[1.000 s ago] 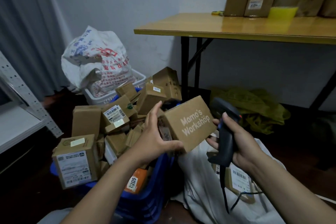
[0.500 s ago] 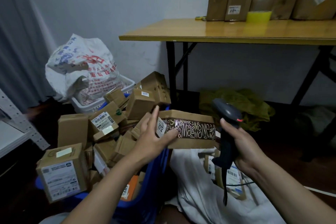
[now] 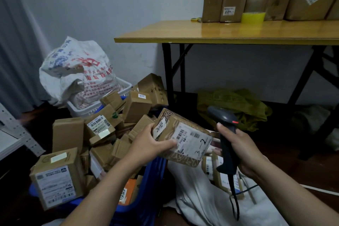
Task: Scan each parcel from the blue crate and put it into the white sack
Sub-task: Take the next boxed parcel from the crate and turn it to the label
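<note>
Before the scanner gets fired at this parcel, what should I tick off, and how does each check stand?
1. Parcel secure: the left hand grips the parcel by its left end. Ok.
2. Label exposed: the white label faces up, barcode uncovered. Ok.
3. Scanner in hand: the right hand holds the scanner by its handle. Ok.
4. Scanner aimed at the label: its window is hidden in this view. Cannot tell.
5. Sack ready: the white sack lies open beside the blue crate, with boxes inside. Ok.
</note>
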